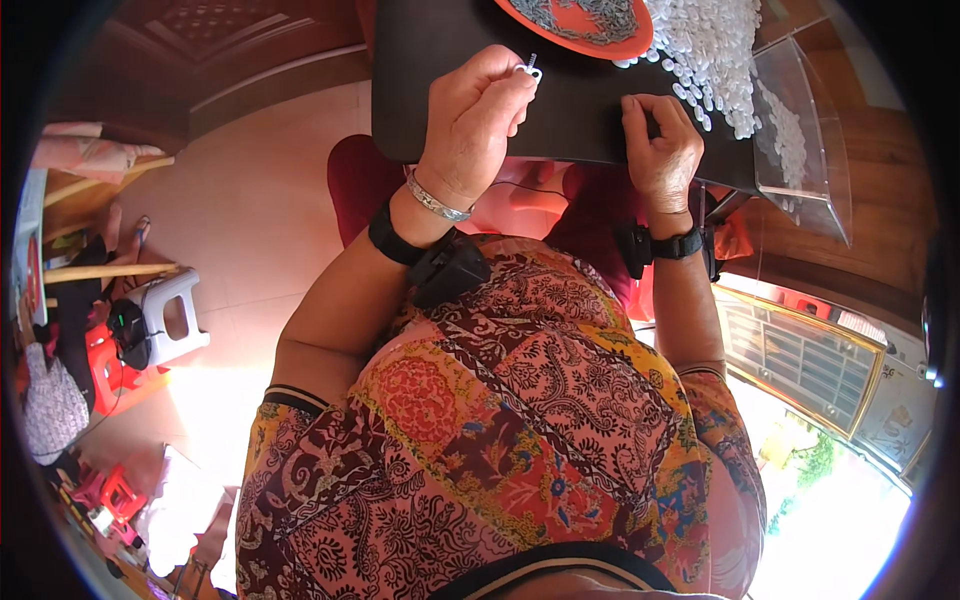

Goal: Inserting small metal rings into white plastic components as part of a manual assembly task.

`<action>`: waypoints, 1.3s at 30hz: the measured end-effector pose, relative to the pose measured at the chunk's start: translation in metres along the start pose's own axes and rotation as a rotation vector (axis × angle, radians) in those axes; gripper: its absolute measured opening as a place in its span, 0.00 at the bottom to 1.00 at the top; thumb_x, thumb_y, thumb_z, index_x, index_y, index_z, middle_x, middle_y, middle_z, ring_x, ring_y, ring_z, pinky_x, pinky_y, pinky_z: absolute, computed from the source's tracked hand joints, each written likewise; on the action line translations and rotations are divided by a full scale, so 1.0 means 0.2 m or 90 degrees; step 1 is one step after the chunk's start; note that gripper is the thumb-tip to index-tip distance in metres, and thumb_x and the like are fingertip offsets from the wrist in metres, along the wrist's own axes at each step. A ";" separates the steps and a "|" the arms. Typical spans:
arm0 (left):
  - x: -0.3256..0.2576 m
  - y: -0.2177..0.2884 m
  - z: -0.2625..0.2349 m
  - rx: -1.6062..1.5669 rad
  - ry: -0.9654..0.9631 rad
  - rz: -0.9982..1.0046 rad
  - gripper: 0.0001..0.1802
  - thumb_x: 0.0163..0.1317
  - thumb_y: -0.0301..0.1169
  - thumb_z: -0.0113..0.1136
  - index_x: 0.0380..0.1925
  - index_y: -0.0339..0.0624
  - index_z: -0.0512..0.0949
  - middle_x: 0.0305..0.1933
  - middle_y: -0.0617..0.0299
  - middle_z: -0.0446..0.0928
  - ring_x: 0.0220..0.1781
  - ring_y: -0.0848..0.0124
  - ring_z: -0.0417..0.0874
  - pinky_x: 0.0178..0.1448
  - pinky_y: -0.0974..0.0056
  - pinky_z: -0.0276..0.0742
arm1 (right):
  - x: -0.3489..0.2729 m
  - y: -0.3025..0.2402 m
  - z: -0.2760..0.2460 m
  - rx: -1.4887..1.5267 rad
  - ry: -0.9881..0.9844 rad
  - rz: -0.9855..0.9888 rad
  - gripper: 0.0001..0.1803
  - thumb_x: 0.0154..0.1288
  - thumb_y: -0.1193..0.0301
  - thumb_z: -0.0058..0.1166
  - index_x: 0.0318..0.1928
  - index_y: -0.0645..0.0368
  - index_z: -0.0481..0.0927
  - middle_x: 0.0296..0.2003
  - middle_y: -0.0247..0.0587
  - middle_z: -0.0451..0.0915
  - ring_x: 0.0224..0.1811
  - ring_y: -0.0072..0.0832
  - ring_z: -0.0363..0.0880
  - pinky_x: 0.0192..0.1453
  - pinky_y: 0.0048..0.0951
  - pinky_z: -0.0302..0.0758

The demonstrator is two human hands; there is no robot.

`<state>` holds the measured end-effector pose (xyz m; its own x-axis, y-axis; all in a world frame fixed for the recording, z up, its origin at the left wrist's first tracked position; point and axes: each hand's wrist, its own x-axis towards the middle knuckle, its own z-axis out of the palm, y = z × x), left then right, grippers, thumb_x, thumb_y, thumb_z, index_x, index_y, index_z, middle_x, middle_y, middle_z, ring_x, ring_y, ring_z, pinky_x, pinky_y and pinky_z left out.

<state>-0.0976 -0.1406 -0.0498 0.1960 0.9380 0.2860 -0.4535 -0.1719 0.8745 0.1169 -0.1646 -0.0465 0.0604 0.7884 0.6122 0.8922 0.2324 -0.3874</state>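
Note:
My left hand (470,120) is closed over the dark table (405,100), pinching a small white plastic piece (528,72) between thumb and forefinger. A grey screw (532,60) sticks up out of that piece. To the right, my right hand (665,150) is at the table's near edge with its fingers curled in. Whatever its fingertips hold, if anything, is hidden. Beyond the hands lies an orange plate (645,40) with many grey screws (600,18) in it. Right of the plate spreads a heap of small white translucent plastic pieces (710,50).
A clear plastic bin (830,190) with more white pieces stands at the table's right edge. A grey-white stool (178,318) and a red stool (115,375) are on the floor at the left. Another person's patterned sleeve (55,400) shows at the far left.

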 end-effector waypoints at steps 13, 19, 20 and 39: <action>-0.01 0.01 -0.02 0.016 -0.009 -0.004 0.09 0.61 0.28 0.51 0.22 0.37 0.70 0.17 0.70 0.65 0.20 0.83 0.62 0.25 0.74 0.59 | 0.01 -0.01 0.00 0.000 -0.021 0.009 0.05 0.55 0.71 0.59 0.27 0.58 0.79 0.22 0.37 0.76 0.22 0.32 0.76 0.27 0.28 0.71; -0.01 0.02 0.00 0.022 -0.005 -0.015 0.09 0.61 0.28 0.50 0.23 0.37 0.69 0.18 0.69 0.65 0.20 0.83 0.62 0.25 0.75 0.59 | 0.00 -0.01 -0.01 0.003 -0.021 0.003 0.04 0.54 0.72 0.59 0.26 0.58 0.78 0.22 0.37 0.75 0.22 0.32 0.75 0.27 0.29 0.71; -0.01 0.02 0.00 0.028 -0.004 -0.019 0.09 0.61 0.28 0.50 0.23 0.37 0.69 0.18 0.69 0.65 0.20 0.83 0.62 0.25 0.75 0.59 | 0.00 -0.01 -0.01 0.003 -0.015 0.007 0.04 0.54 0.72 0.59 0.26 0.58 0.78 0.22 0.37 0.75 0.22 0.32 0.75 0.27 0.29 0.71; -0.01 0.04 0.00 0.066 -0.016 -0.022 0.09 0.62 0.27 0.46 0.23 0.36 0.69 0.19 0.66 0.67 0.22 0.80 0.64 0.30 0.73 0.60 | 0.00 0.00 0.00 -0.001 -0.005 -0.003 0.04 0.54 0.71 0.59 0.26 0.57 0.78 0.23 0.37 0.76 0.26 0.37 0.76 0.29 0.33 0.72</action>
<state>-0.1010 -0.1436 -0.0439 0.2326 0.9359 0.2644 -0.3546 -0.1715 0.9191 0.1165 -0.1642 -0.0458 0.0529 0.7915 0.6089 0.8930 0.2354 -0.3835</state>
